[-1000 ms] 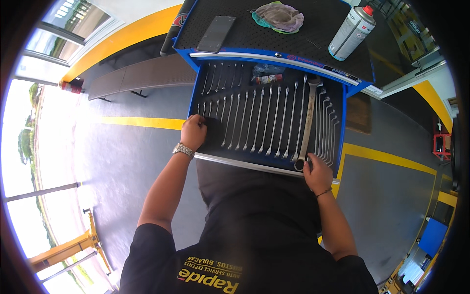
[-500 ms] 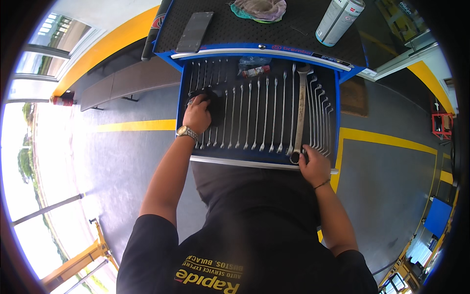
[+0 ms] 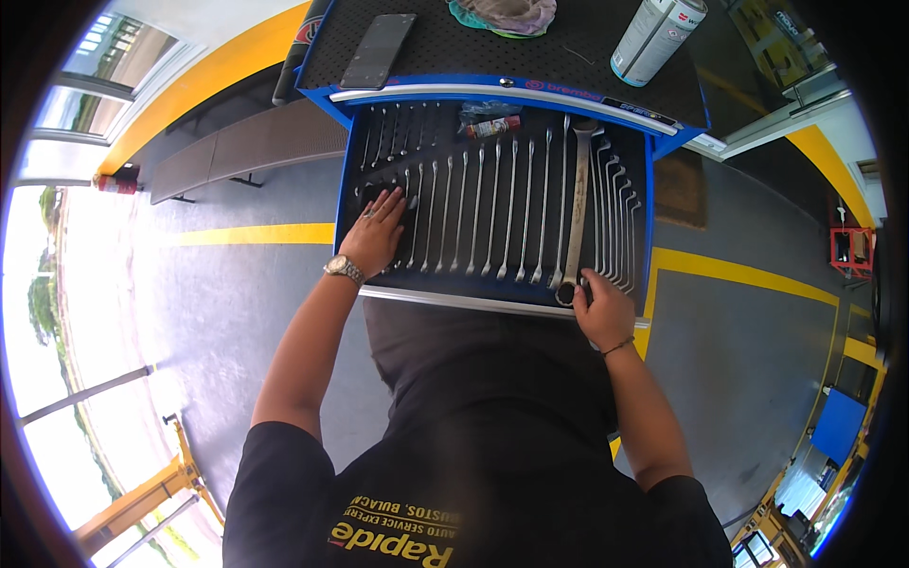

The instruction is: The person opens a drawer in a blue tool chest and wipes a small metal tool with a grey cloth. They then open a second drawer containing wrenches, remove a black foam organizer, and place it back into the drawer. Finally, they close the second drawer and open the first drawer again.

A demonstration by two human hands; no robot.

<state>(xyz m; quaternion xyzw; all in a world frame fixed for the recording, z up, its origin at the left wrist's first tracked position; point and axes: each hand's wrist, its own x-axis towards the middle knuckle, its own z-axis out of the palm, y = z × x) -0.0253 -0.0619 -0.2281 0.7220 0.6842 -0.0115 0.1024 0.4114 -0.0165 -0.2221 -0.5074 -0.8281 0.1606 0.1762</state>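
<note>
In the open blue drawer [image 3: 647, 237], several slim silver combination wrenches [image 3: 476, 208] lie in a row on black lining. My left hand [image 3: 371, 237] rests flat at the drawer's left side, fingers stretched over a dark, cloth-like thing [image 3: 413, 202] that they partly cover. Near the front right corner is my right hand [image 3: 606, 310], its thumb and forefinger apart beside the ring end of a large, dull wrench [image 3: 578, 204]. The other right fingers are mostly hidden. Offset ring wrenches [image 3: 620, 213] lie to the right of the large wrench.
On the cabinet top [image 3: 473, 59] are a black phone [image 3: 380, 51], a crumpled rag [image 3: 504, 15] and a spray can [image 3: 656, 40]. A small red-labelled item [image 3: 493, 127] lies at the drawer's back. A long bench [image 3: 248, 156] stands to the left, beyond a yellow floor line [image 3: 256, 234].
My left hand has flattened and turned, so less of the dark cloth-like thing shows and more wrenches beside it are uncovered. My right hand stays by the large wrench's ring end.
</note>
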